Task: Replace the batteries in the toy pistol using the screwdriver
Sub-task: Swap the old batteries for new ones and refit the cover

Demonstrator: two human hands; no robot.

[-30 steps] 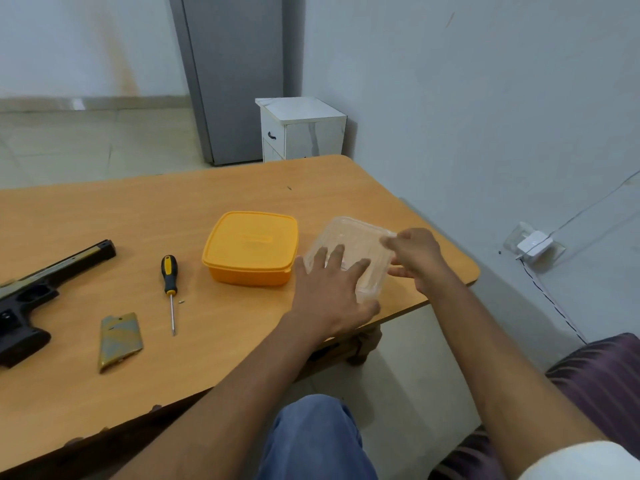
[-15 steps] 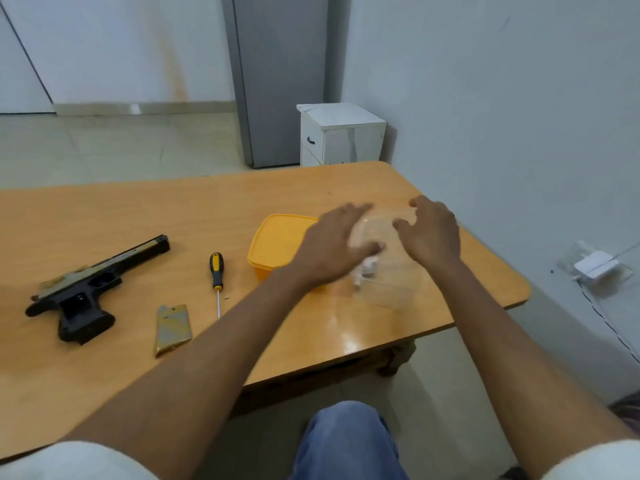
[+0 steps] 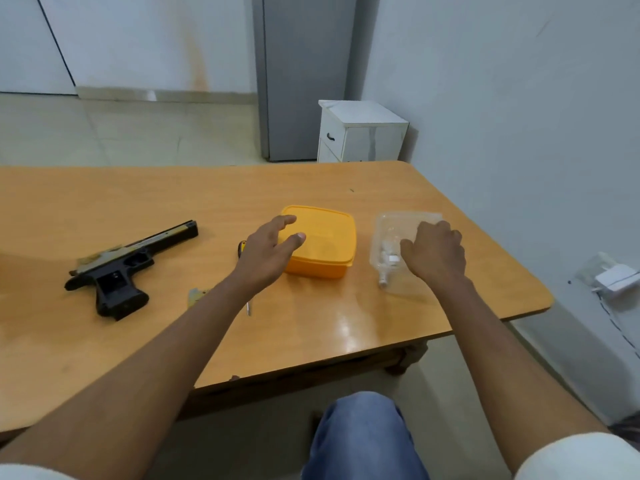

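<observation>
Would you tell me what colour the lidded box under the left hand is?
The lidded box is yellow-orange all over, clearest in the head view.

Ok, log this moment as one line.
left hand open over yellow box | right hand on clear container | toy pistol untouched

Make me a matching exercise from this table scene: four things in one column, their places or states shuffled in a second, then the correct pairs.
Things:
1. toy pistol
2. yellow container
3. clear plastic container
4. screwdriver

Places or states:
A. under the right hand
B. mostly hidden behind the left forearm
C. lying on its side at the table's left
D. lid on, the left hand reaching over it

Pairs: 1-C, 2-D, 3-A, 4-B
</observation>
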